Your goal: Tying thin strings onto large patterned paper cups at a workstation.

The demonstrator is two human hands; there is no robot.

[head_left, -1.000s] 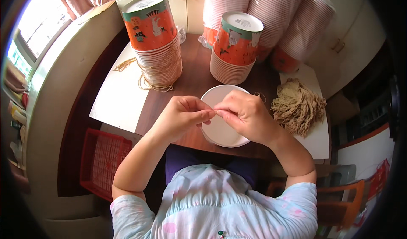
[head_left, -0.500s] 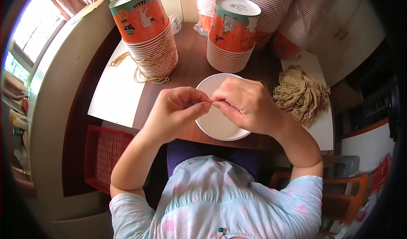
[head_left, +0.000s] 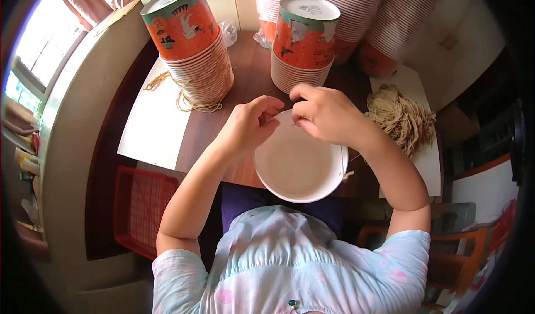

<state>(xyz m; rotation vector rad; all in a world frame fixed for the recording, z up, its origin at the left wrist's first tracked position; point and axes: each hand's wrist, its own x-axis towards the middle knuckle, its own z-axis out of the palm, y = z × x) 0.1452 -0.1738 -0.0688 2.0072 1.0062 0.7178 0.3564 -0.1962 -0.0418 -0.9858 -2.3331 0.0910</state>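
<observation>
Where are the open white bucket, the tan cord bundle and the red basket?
Open white bucket point(head_left: 300, 169): head view, its inside bottom.
Tan cord bundle point(head_left: 402, 118): head view, middle of the heap.
Red basket point(head_left: 146, 209): head view, its mesh inside.

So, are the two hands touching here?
Apart: the head view shows a gap, with the white bucket visible between the nearest fingertips of the left hand and the right hand.
</observation>
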